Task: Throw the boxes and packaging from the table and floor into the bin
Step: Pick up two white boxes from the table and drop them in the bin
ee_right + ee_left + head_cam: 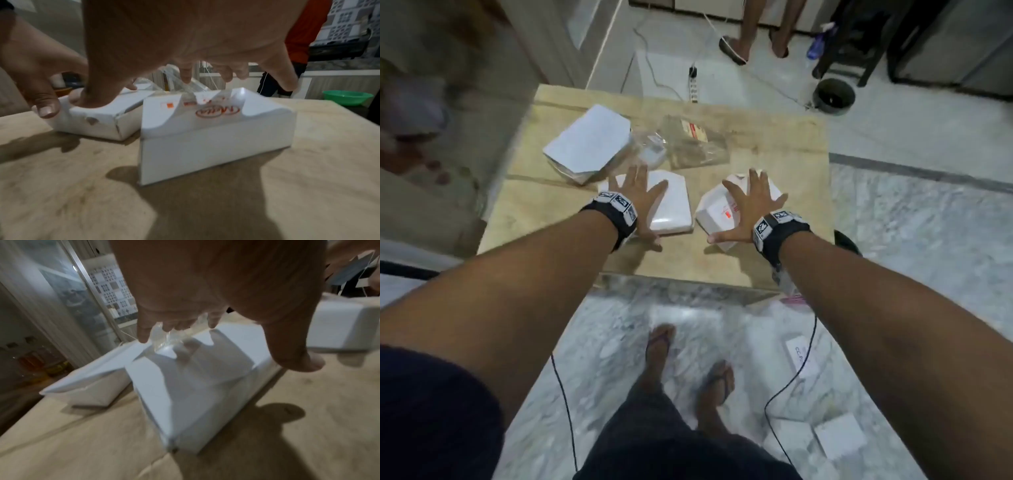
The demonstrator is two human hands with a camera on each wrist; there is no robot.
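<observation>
On the wooden table [544, 212] lie three white boxes and clear plastic packaging [695, 144]. My left hand [643, 205] [205, 288] is spread flat just over the plain white box [674, 209] [195, 386], casting its shadow on the lid. My right hand [748, 205] [185, 32] is spread over the white box with red print [717, 214] [205, 146]. Neither hand grips anything. A third white box [589, 144] [92, 382] sits at the back left. A dark round bin [834, 97] stands on the floor beyond the table's far right corner.
More white boxes [802, 354] [840, 435] lie on the marble floor near my feet, with black cables running past them. Another person's legs [753, 31] and a power strip [693, 87] are beyond the table. A green bowl [347, 97] sits off to the right.
</observation>
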